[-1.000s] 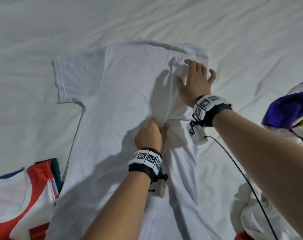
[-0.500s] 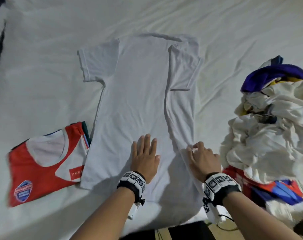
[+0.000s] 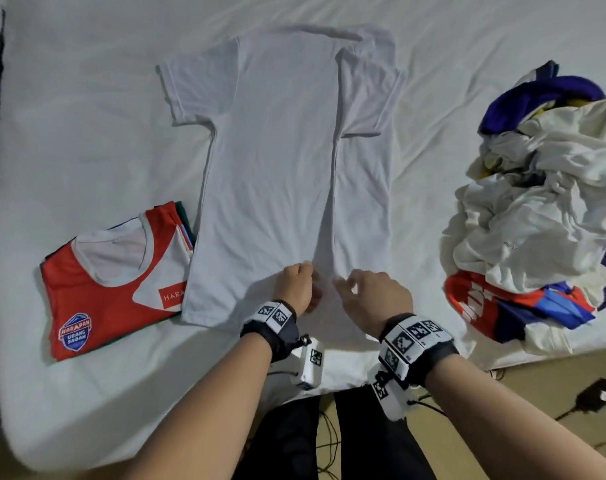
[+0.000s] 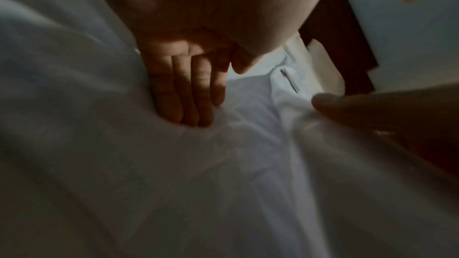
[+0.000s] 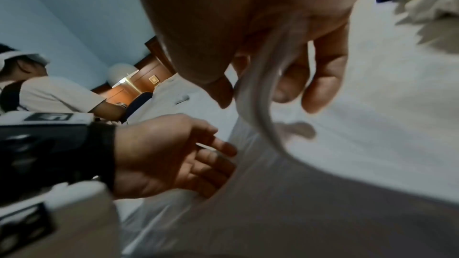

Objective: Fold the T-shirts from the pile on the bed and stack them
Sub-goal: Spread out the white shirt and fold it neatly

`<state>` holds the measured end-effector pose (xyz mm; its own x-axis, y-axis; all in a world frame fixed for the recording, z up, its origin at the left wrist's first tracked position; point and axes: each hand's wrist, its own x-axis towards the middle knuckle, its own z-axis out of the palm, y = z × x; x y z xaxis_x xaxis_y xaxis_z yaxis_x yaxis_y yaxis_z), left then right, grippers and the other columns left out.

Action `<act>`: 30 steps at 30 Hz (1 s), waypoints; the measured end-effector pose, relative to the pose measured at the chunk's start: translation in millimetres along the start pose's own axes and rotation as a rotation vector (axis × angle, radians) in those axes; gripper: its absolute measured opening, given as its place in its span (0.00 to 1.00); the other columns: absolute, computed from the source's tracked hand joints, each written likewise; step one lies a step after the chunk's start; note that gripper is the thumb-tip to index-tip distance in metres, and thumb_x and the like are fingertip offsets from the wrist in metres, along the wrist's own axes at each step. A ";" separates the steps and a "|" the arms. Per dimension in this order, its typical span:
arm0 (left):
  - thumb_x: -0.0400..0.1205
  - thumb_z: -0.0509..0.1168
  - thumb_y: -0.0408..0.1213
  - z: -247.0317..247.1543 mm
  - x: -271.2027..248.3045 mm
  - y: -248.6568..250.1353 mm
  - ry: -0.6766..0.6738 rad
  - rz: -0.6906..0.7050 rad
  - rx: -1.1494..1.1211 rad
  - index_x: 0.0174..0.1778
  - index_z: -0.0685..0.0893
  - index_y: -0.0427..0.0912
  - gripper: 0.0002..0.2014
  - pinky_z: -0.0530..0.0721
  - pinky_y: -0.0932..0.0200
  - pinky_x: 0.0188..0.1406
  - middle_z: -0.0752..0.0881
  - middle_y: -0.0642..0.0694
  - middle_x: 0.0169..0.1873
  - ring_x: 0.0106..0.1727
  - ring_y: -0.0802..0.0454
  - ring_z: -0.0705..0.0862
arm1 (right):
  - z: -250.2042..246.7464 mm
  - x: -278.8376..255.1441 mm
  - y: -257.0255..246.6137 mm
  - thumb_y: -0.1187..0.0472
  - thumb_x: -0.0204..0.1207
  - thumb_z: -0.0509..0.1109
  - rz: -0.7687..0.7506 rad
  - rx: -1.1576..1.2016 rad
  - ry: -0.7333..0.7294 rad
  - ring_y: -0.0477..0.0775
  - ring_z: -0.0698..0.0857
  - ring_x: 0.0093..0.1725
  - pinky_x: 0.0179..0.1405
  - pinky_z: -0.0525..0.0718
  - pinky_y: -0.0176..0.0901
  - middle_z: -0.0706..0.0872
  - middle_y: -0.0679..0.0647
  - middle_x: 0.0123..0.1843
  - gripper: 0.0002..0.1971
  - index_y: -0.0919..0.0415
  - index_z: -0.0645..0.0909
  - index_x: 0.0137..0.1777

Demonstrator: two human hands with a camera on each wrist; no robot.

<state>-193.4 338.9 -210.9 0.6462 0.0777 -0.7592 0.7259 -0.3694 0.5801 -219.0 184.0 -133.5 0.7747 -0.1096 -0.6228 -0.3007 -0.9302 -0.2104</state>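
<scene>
The folded right edge of the white T-shirt [image 3: 277,161] is being pinched near the hem by the right hand [image 3: 371,296]; the left hand [image 3: 296,285], fingers slightly bent, is being pressed alongside. The fold is best kept taut and straight.

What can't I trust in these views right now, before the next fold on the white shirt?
- White T-shirt hem: head view, covered by both wrists.
- Left hand fingertips: head view, hidden behind its knuckles; left wrist view dark and blurred.
- Right hand grip on the folded edge: right wrist view blurred.
- Unfolded pile: cut off by the right edge.
- Folded stack: only the top shirt shows.
</scene>
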 end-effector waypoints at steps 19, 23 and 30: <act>0.95 0.46 0.47 31.1 -24.6 -4.6 0.198 0.325 0.750 0.59 0.73 0.38 0.17 0.72 0.48 0.39 0.85 0.37 0.53 0.53 0.33 0.87 | 59.1 39.6 58.3 0.47 0.90 0.56 0.147 0.126 0.282 0.74 0.88 0.44 0.36 0.74 0.54 0.78 0.62 0.60 0.21 0.54 0.60 0.78; 0.93 0.53 0.43 31.9 -15.9 -2.9 0.194 0.282 0.859 0.66 0.74 0.38 0.13 0.77 0.49 0.41 0.84 0.38 0.59 0.57 0.34 0.86 | 48.1 38.3 61.8 0.47 0.87 0.60 0.165 0.061 0.263 0.70 0.85 0.52 0.37 0.77 0.54 0.73 0.62 0.66 0.30 0.55 0.53 0.83; 0.90 0.52 0.45 47.4 10.9 12.5 0.057 0.748 1.222 0.91 0.48 0.45 0.33 0.47 0.26 0.85 0.43 0.40 0.91 0.91 0.36 0.42 | 39.9 71.2 65.3 0.46 0.87 0.46 -0.280 -0.225 0.255 0.61 0.31 0.88 0.89 0.42 0.62 0.30 0.58 0.90 0.36 0.55 0.35 0.90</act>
<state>-188.5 291.2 -225.9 0.8089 -0.4615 -0.3644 -0.4180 -0.8871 0.1957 -205.7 129.4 -221.7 0.9299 0.1007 -0.3536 0.0471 -0.9864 -0.1572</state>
